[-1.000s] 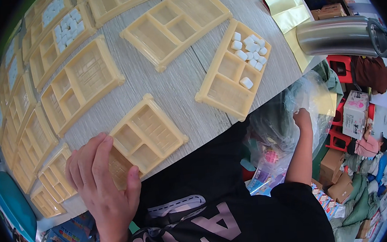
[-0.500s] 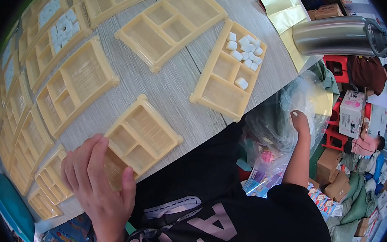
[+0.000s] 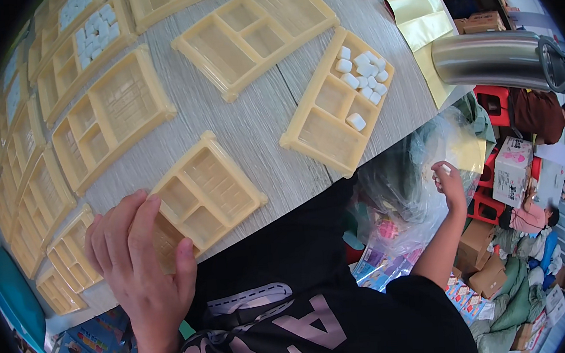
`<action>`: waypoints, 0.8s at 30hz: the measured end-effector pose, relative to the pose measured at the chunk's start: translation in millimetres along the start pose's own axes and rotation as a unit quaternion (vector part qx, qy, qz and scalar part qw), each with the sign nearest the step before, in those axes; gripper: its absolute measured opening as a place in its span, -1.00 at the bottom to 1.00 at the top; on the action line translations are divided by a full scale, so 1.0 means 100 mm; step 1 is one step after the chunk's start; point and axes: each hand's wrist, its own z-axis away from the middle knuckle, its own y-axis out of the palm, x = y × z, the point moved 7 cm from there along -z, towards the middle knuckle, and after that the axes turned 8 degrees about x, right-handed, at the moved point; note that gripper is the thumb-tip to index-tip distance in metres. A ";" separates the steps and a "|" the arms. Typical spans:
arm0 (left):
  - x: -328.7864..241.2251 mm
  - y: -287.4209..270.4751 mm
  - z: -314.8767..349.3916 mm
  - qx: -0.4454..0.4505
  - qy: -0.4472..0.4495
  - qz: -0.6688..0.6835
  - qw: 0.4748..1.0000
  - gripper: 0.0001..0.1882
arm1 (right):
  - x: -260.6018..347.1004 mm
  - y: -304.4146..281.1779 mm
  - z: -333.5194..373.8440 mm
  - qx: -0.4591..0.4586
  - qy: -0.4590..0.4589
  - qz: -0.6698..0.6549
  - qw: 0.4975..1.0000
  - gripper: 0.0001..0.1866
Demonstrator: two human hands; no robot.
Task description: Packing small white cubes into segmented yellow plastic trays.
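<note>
My left hand (image 3: 133, 254) lies over the left end of a cream compartment tray (image 3: 220, 185) near the table's front edge. Its fingers are stretched and the thumb is apart, touching the tray; the hand hides that end. Beyond the table edge, my right hand (image 3: 449, 182) is curled around small white pieces, above a clear plastic bag (image 3: 402, 180). To the right of the near tray lies another cream tray (image 3: 326, 140), tilted, with white pillow-shaped pieces (image 3: 364, 70) in its far compartment and one piece (image 3: 356, 121) in a small compartment.
Several more cream trays (image 3: 112, 117) stand in rows at the left, some filled with white pieces (image 3: 97, 35). A gold sheet (image 3: 420, 23) and a steel flask (image 3: 489, 60) sit at the right edge. Cartons (image 3: 477, 241), red stools (image 3: 490, 203) and people are beyond.
My right hand has risen from the plastic bag and turned, with white pieces now showing in its fingers. My left hand stays at the tray; the view has shifted slightly.
</note>
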 end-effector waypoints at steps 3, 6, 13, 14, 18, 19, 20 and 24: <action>-0.02 0.01 -0.05 0.002 0.010 0.008 1.000 -0.48 | 0.54 0.01 0.40 -0.016 -0.063 -0.013 0.998 -0.87; -0.03 0.01 -0.08 -0.005 0.008 0.007 1.000 -0.48 | 1.14 0.15 0.76 0.003 -0.128 -0.006 0.992 -0.88; 0.02 0.02 -0.07 -0.006 0.009 0.011 1.000 -0.48 | 1.70 0.31 0.84 0.068 -0.245 -0.134 0.958 -0.89; 0.01 0.02 -0.07 -0.007 0.011 0.011 1.000 -0.48 | 1.71 0.32 0.84 0.066 -0.252 -0.144 0.955 -0.88; 0.00 0.04 -0.09 -0.006 0.014 0.006 1.000 -0.48 | 1.95 0.50 0.94 0.083 -0.323 -0.169 0.927 -0.85; 0.01 0.04 -0.09 -0.004 0.014 0.006 1.000 -0.48 | 2.02 0.57 0.98 0.084 -0.321 -0.170 0.928 -0.85; 0.02 0.04 -0.08 -0.006 0.013 0.001 1.000 -0.49 | 2.18 0.69 1.06 0.120 -0.362 -0.152 0.912 -0.86; 0.04 0.03 -0.07 -0.011 0.013 0.004 1.000 -0.49 | 2.62 0.92 1.41 0.188 -0.441 -0.135 0.867 -0.85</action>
